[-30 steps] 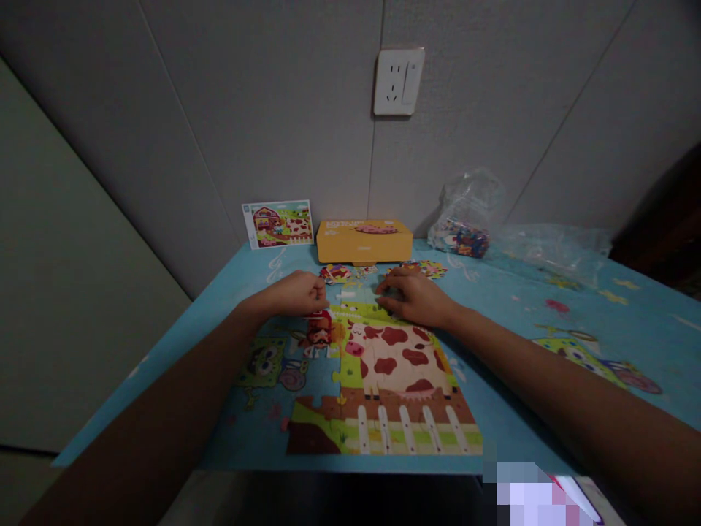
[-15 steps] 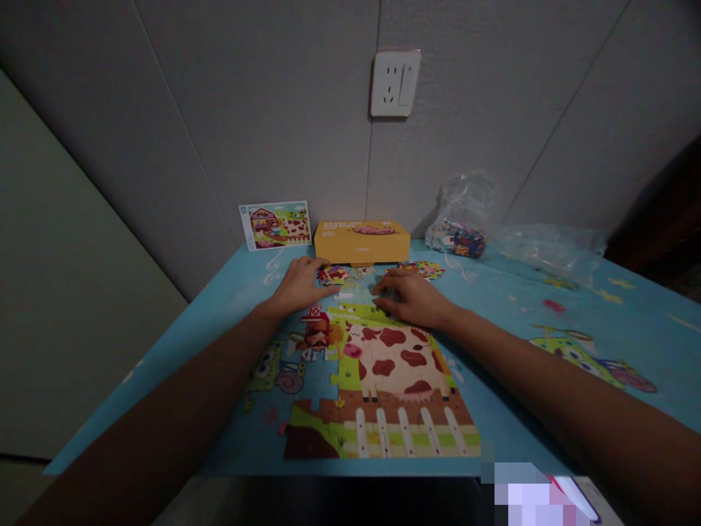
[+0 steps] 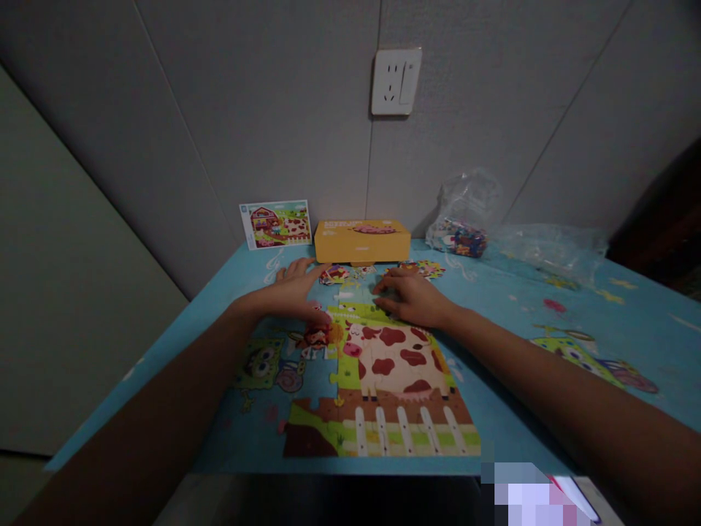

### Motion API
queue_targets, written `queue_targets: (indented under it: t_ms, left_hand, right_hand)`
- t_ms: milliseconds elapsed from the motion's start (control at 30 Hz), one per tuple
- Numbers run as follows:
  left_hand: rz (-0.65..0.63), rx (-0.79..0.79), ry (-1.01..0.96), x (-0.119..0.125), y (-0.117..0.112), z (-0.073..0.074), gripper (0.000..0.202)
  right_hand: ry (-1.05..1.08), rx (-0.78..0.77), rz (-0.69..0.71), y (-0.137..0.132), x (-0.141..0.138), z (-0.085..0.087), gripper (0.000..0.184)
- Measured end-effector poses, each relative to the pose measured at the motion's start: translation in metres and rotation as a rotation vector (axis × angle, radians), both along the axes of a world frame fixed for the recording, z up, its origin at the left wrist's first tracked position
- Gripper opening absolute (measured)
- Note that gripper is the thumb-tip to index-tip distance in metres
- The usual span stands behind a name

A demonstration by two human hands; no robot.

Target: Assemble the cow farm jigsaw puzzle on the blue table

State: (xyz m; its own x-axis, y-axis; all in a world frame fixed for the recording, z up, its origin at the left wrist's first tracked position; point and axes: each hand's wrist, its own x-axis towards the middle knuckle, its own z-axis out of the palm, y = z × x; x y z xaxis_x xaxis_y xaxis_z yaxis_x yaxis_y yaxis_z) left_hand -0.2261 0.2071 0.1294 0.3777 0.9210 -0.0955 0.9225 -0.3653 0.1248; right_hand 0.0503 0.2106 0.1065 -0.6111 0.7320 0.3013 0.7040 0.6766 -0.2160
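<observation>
A partly built farm puzzle with a spotted cow and a white fence lies on the blue cartoon table mat. My left hand lies palm down at the puzzle's upper left. Its fingers stretch toward the loose pieces, and its thumb is by the farmer figure. My right hand rests palm down on the puzzle's top edge with its fingers slightly bent. I see nothing held in either hand.
A yellow box stands against the wall behind the pieces, with a picture card leaning to its left. More loose pieces lie behind my right hand. Clear plastic bags sit at the back right. A wall socket is above.
My left hand was a loose fist by the farmer piece. It reached out toward the loose pieces, spread its fingers, and has drawn back a little. The right hand stayed put.
</observation>
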Motion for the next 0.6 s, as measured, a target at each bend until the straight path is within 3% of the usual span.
queue_targets:
  t_ms: [200,600]
  left_hand:
    - [-0.046,-0.170,0.001,0.0010,-0.0065,0.0064,0.119]
    - [-0.071,-0.213,-0.004,-0.0022,-0.0071,0.0077,0.116]
  right_hand:
    - [-0.003,-0.015,-0.005,0.0003,0.0003,-0.0002,0.022]
    - [-0.003,-0.015,-0.009,0.0006,0.0003,-0.0006,0.022]
